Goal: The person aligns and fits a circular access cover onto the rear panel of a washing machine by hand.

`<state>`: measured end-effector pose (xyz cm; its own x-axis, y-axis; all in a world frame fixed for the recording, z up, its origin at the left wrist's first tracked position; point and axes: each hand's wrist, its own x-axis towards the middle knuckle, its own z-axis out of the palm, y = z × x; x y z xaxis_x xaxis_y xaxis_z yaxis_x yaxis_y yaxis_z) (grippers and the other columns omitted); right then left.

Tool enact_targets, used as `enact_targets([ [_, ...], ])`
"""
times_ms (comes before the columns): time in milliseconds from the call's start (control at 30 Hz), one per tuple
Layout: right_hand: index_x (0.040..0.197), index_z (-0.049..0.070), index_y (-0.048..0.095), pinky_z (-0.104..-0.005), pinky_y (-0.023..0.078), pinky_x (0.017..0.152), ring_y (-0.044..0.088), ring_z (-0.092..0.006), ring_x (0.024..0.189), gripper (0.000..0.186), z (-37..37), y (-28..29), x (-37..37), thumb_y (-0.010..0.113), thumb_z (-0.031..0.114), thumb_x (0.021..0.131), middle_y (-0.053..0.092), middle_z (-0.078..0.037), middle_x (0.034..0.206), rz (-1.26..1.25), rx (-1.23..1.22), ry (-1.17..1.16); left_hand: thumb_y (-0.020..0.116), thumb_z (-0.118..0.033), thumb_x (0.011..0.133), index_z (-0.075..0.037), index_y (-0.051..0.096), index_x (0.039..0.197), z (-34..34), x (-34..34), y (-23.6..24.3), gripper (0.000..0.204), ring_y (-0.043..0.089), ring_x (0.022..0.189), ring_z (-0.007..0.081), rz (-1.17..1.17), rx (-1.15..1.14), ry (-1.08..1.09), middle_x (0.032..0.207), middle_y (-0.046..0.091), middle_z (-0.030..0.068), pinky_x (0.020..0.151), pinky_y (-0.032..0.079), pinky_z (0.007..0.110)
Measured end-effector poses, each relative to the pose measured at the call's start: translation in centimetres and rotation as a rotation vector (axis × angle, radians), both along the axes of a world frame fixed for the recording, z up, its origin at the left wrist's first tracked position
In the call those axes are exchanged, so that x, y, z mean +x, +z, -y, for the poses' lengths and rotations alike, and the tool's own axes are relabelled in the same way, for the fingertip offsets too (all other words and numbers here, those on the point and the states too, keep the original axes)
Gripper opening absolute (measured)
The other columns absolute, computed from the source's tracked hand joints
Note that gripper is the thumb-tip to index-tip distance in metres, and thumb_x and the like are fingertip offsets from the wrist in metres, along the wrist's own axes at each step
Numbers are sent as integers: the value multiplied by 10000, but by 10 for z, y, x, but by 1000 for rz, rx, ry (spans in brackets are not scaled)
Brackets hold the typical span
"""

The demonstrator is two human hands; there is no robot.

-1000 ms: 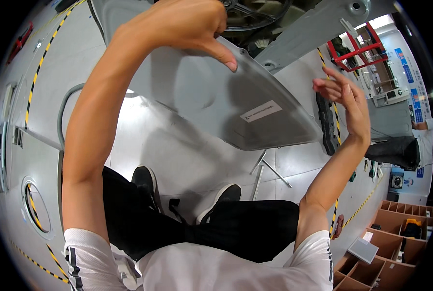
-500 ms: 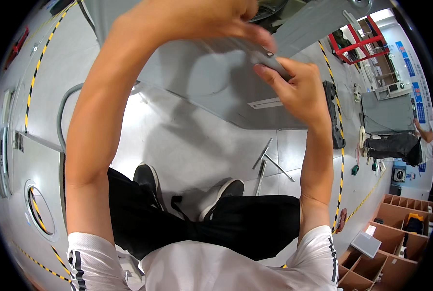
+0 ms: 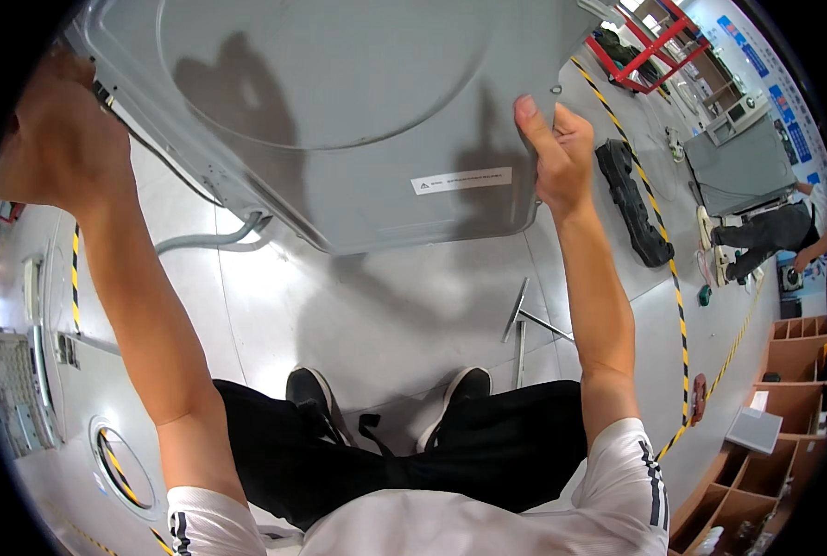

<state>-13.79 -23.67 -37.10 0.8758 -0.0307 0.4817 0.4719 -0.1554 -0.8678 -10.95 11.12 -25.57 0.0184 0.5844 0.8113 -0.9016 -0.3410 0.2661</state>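
Note:
A grey washing machine cabinet (image 3: 339, 176) with a pressed round outline and a white label (image 3: 461, 181) fills the upper middle. My right hand (image 3: 566, 162) grips its right edge, thumb on the near face, the other fingers partly hidden behind the edge. At the upper left, my left hand (image 3: 66, 139) is closed by the cabinet's left edge, its fingertips mostly hidden in the dark rim of the view. A grey hose (image 3: 211, 239) comes out near the cabinet's lower left. On the floor below lies a metal T-handle tool (image 3: 522, 313).
A front panel with a round opening (image 3: 117, 463) stands at lower left. To the right are a black moulded part (image 3: 634, 204), striped floor tape (image 3: 680, 306), a red frame cart (image 3: 650, 46) and compartmented brown shelving (image 3: 793, 398). Another person (image 3: 775, 232) works beside a grey appliance (image 3: 742, 167).
My hands have moved apart; the left has swung to the far left. The right has let go of the grey rod-like piece and taken the cabinet's edge. More of the cabinet's face shows.

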Motion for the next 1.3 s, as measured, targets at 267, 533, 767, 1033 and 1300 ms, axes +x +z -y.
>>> enact_targets([
  [267,906,-7,643,-245,413,733,539,-109,798,231,8,-6,8,587,212,859,620,-19,870,38,366,-100,583,-345,874,13,656,791,-19,43,-56,374,316,407,28,-485,-128,-267,482,420,-38,407,254,207],
  [533,943,-16,597,-283,427,850,567,-147,918,261,16,-13,11,571,239,891,621,-77,989,-32,502,-8,614,-385,853,-100,476,623,-5,31,-74,392,215,461,56,-1107,287,-850,522,260,-72,443,185,240],
  [767,752,122,525,-230,404,685,484,-57,732,215,28,-40,32,557,266,908,537,41,768,-211,167,-78,654,-353,826,-49,534,583,-14,44,-107,408,291,465,61,-1171,402,-670,501,350,-44,431,224,246],
  [1033,837,91,532,-203,357,654,438,-22,739,111,-8,-81,51,602,170,873,479,63,733,-258,576,19,649,-305,843,-33,531,569,-13,56,-151,404,315,470,38,-1244,515,-558,497,366,-62,413,226,238],
  [1300,665,108,487,-218,244,484,328,-15,580,254,5,-127,75,661,209,820,414,98,643,-383,175,-125,629,-289,863,5,464,557,-34,56,-181,455,257,502,44,-1228,669,-401,517,300,-68,424,198,257],
])
